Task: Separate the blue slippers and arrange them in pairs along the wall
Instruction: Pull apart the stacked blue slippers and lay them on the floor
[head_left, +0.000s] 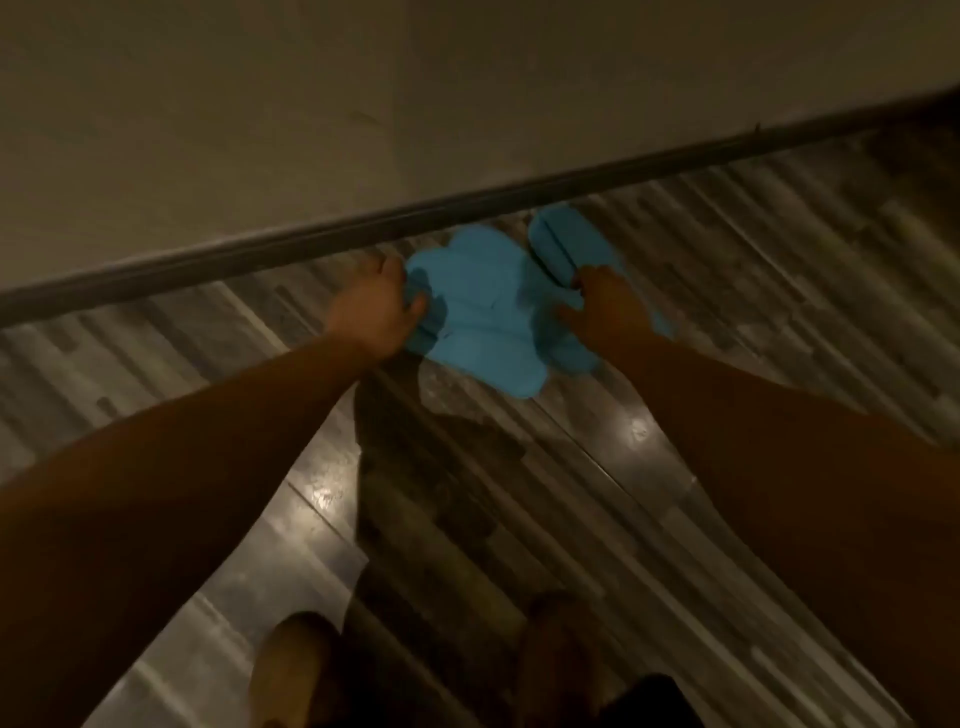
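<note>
A heap of blue slippers (483, 322) lies on the floor close to the dark skirting board (311, 239) at the foot of the wall (363, 104). The slippers overlap, and the frame is blurred, so single ones are hard to tell apart. One slipper (563, 244) at the right lies nearest the wall. My left hand (376, 309) grips the left edge of the heap, fingers curled into the blue fabric. My right hand (605, 306) is closed on the right-hand slipper, covering its near end.
The floor (519, 493) is grey striped tile with glossy reflections. My two feet (296, 670) stand at the bottom of the view, well back from the slippers. The wall runs diagonally from lower left to upper right.
</note>
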